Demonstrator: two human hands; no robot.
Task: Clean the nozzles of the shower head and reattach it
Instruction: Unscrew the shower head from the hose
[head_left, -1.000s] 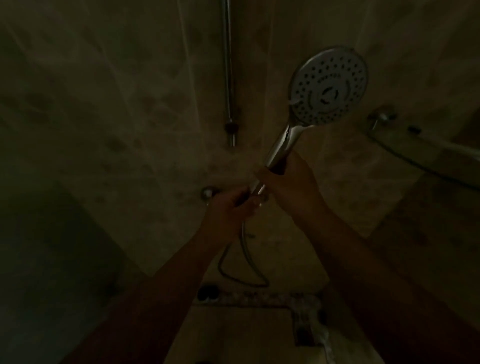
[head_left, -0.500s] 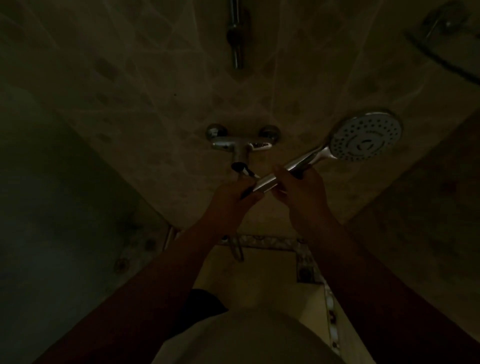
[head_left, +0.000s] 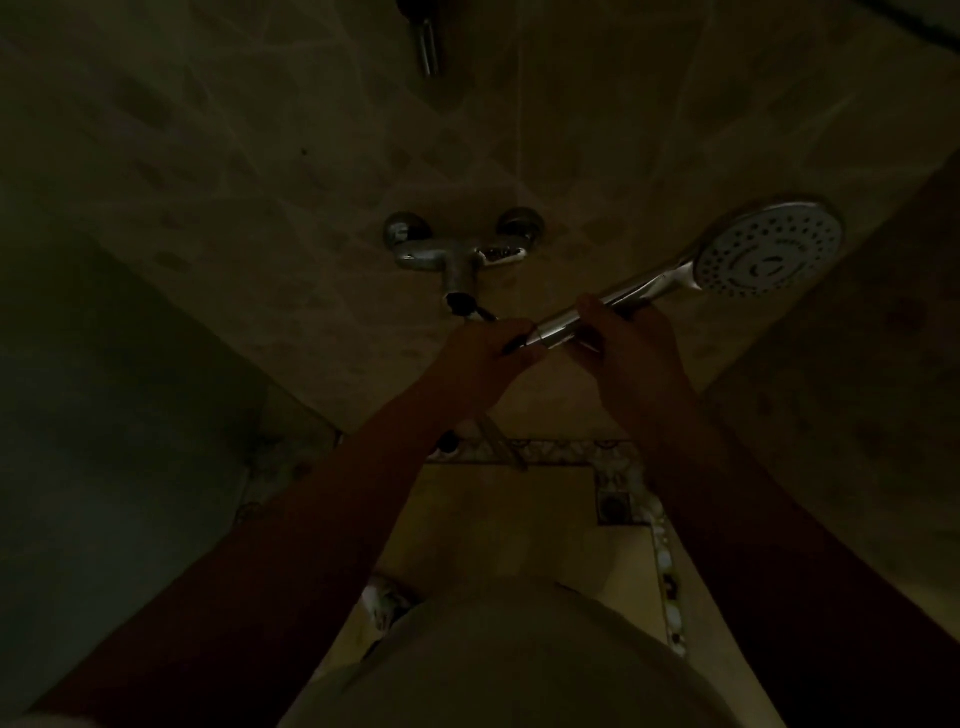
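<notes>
The room is dim. A chrome shower head with a round white nozzle face points toward me at the right, its handle slanting down to the left. My right hand is wrapped around the middle of the handle. My left hand pinches the lower end of the handle, where the hose fitting meets it. The hose hangs down below my left hand, partly hidden by my wrist.
A chrome wall mixer tap sits on the tiled wall just above my left hand. The lower end of a vertical slide rail shows at the top. A patterned tile border frames the yellowish floor below.
The view has tilted down, bringing the mixer tap into sight. The shower head has been lowered and tipped from nearly upright to a shallow slant toward the right. Both hands keep their hold.
</notes>
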